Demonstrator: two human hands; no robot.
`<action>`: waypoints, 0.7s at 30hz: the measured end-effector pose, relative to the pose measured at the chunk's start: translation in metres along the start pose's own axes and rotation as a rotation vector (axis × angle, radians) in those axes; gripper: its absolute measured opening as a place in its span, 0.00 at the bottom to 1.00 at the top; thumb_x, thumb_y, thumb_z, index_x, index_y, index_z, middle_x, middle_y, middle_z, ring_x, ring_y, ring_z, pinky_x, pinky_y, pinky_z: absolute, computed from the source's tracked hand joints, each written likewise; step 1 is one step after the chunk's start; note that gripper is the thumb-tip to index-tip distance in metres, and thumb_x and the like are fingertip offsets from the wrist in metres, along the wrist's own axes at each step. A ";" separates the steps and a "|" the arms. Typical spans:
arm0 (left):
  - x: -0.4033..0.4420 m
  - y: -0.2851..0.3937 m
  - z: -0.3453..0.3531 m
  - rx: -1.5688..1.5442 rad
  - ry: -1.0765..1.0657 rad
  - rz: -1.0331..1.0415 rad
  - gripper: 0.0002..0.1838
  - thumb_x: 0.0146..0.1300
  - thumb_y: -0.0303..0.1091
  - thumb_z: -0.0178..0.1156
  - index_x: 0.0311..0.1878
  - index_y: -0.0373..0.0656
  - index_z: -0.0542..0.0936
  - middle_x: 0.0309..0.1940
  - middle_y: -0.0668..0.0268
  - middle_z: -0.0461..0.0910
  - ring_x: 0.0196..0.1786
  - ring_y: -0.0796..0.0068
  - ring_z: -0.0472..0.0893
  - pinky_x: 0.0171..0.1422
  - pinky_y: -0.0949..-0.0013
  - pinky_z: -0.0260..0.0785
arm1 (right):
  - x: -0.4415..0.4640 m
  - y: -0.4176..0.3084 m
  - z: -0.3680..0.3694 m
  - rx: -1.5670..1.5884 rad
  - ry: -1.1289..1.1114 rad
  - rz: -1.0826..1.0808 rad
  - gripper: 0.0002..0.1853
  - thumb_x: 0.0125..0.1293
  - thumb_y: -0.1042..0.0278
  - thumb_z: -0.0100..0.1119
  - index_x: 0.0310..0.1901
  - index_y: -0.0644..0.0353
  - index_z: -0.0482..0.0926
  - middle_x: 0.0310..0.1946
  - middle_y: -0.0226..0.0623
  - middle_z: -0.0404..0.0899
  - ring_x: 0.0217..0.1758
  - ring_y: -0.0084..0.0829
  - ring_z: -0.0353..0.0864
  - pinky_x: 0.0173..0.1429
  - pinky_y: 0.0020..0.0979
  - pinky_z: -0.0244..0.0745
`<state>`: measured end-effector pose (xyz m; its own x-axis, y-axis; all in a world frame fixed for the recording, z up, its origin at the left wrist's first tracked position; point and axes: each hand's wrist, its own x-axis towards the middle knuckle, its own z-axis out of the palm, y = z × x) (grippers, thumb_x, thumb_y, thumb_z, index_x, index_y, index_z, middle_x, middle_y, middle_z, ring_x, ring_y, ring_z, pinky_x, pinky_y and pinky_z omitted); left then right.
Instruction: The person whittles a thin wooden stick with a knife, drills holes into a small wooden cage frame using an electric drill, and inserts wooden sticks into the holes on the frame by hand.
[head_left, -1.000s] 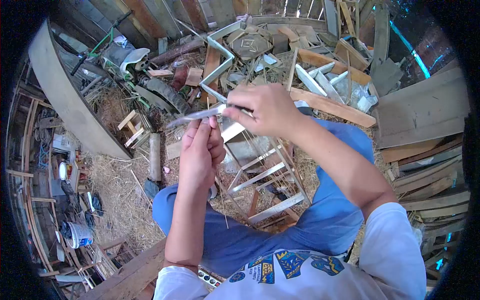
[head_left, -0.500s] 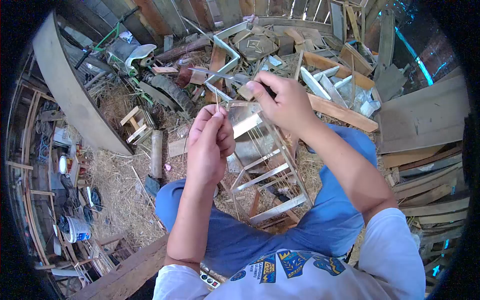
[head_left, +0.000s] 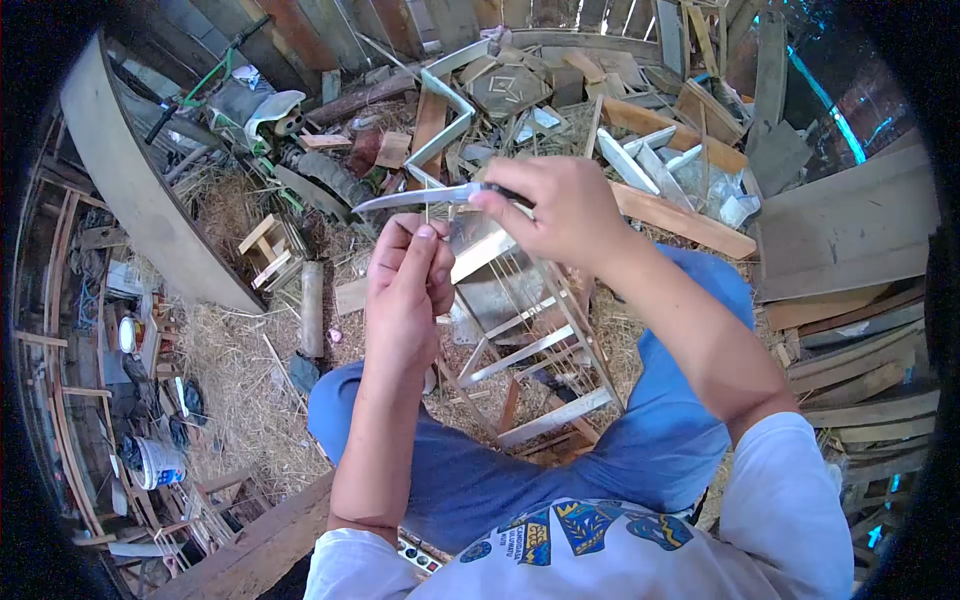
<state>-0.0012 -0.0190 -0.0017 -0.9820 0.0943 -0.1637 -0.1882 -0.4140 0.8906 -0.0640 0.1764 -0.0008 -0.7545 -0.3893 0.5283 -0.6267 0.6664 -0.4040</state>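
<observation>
My right hand [head_left: 560, 212] is closed around the dark handle of a knife [head_left: 420, 197], whose blade points left. Pinched between the thumb and fingers of my left hand [head_left: 408, 265] is a thin wooden stick [head_left: 428, 213], its tip standing up above the thumb. The blade lies across that tip, just over my left fingers; whether it touches the stick I cannot tell. Below the hands, between my knees, stands a wooden frame [head_left: 535, 355] with light crossbars and several thin rods or strings running along it.
Straw covers the ground. Scrap planks [head_left: 685, 220] and offcuts pile up ahead. A bicycle-like green-framed vehicle [head_left: 270, 130] and a curved board [head_left: 150, 190] stand at left. A white bucket [head_left: 158, 462] sits lower left, and a large panel [head_left: 845, 225] lies at right.
The knife has come down and left, its blade now level across the stick's tip. My left hand has shifted slightly left, and my right hand has lowered a little.
</observation>
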 end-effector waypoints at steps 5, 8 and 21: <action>0.003 -0.003 -0.004 -0.015 0.014 0.018 0.05 0.78 0.34 0.52 0.47 0.45 0.75 0.21 0.77 0.64 0.18 0.90 0.57 0.19 0.80 0.45 | -0.004 -0.005 0.002 -0.006 -0.032 -0.035 0.16 0.69 0.46 0.59 0.33 0.50 0.80 0.23 0.37 0.80 0.27 0.43 0.83 0.28 0.44 0.74; 0.001 -0.006 -0.003 0.005 0.020 0.027 0.05 0.78 0.34 0.52 0.47 0.45 0.75 0.21 0.77 0.64 0.18 0.90 0.56 0.19 0.80 0.45 | -0.002 0.003 0.006 -0.027 0.090 -0.015 0.16 0.69 0.45 0.59 0.33 0.48 0.80 0.22 0.35 0.80 0.27 0.42 0.84 0.28 0.44 0.74; 0.005 -0.010 0.004 0.149 -0.012 -0.026 0.06 0.78 0.37 0.53 0.47 0.46 0.75 0.22 0.79 0.63 0.19 0.90 0.56 0.20 0.79 0.45 | 0.002 0.005 0.020 0.930 -0.104 0.530 0.17 0.75 0.51 0.58 0.39 0.59 0.81 0.30 0.23 0.77 0.33 0.16 0.70 0.38 0.26 0.69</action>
<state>-0.0045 -0.0108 -0.0097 -0.9764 0.1148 -0.1830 -0.2081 -0.2727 0.9393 -0.0722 0.1661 -0.0162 -0.9589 -0.2747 0.0706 -0.0842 0.0382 -0.9957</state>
